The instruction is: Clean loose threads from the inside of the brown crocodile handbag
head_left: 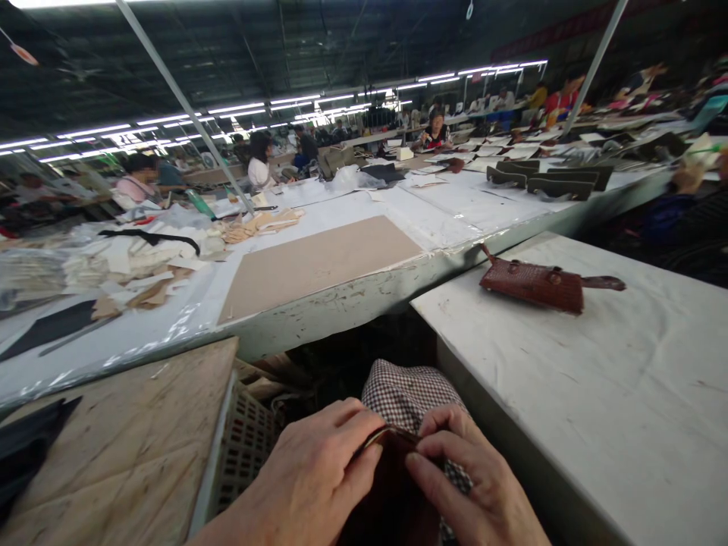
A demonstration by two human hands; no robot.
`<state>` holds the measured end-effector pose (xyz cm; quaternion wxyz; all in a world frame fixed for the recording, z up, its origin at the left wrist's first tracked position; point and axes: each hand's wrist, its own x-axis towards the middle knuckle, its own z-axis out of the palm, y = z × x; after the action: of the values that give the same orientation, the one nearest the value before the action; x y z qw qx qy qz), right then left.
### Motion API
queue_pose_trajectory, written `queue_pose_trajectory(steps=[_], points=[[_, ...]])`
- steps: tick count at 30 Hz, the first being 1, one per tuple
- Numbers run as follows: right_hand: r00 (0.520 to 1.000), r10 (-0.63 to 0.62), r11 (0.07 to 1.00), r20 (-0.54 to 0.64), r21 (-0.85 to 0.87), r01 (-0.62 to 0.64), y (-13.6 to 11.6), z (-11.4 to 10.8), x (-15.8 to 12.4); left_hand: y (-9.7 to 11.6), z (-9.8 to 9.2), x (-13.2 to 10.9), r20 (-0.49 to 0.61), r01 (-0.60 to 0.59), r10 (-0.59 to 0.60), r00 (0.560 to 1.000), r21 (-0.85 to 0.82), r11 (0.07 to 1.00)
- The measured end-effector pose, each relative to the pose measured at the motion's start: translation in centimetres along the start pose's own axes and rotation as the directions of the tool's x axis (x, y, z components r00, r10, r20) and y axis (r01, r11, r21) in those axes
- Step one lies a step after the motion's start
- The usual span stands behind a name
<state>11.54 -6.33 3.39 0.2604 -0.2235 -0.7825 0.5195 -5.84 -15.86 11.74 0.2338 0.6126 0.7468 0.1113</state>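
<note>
Low in the picture, over my lap, my left hand and my right hand both pinch a dark brown leather piece between them. The fingers of each hand curl over its upper edge. Checked fabric lies under the piece, on my knee. A finished reddish-brown leather pouch with a strap rests alone on the white table to my right, well beyond my hands.
A wooden board and a plastic crate sit at my left. Ahead runs a long white workbench with a tan sheet, leather scraps and dark cut parts. Several other people work at far benches.
</note>
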Motion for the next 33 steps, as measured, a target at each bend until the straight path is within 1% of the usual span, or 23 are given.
queue_pose_trajectory(steps=[3,7,13,19,21,25,28,33], points=[[0.994,0.049,0.999,-0.098,0.027,-0.047,0.1,0.8,-0.1,-0.1,0.3,0.1,-0.002,-0.062,0.062,0.998,-0.087,0.994],[0.985,0.050,0.999,-0.164,-0.004,-0.052,0.3,1.5,-0.1,0.2,0.5,0.1,0.021,-0.076,0.077,0.997,-0.063,0.995],[0.982,0.084,0.996,-0.168,0.038,-0.079,0.5,1.4,0.0,0.4,0.3,0.0,0.032,-0.070,0.071,0.997,-0.052,0.996],[0.976,0.143,0.988,-0.163,0.085,-0.130,0.4,1.2,0.0,0.5,0.4,0.0,-0.006,-0.093,0.093,0.996,-0.074,0.993],[0.976,0.141,0.986,-0.164,0.110,-0.124,0.3,1.1,0.0,0.5,0.5,0.0,-0.002,-0.095,0.095,0.995,-0.087,0.992],[0.980,0.133,0.982,-0.147,0.151,-0.111,0.4,1.0,0.0,0.6,0.6,-0.2,-0.039,-0.094,0.091,0.995,-0.091,0.991],[0.982,0.133,0.980,-0.132,0.164,-0.111,0.6,1.0,0.0,0.6,0.8,-0.2,-0.044,-0.077,0.074,0.996,-0.083,0.994],[0.981,0.103,0.986,-0.164,0.146,-0.079,0.9,0.9,0.0,0.4,1.2,0.0,-0.048,-0.090,0.087,0.995,-0.077,0.993]])
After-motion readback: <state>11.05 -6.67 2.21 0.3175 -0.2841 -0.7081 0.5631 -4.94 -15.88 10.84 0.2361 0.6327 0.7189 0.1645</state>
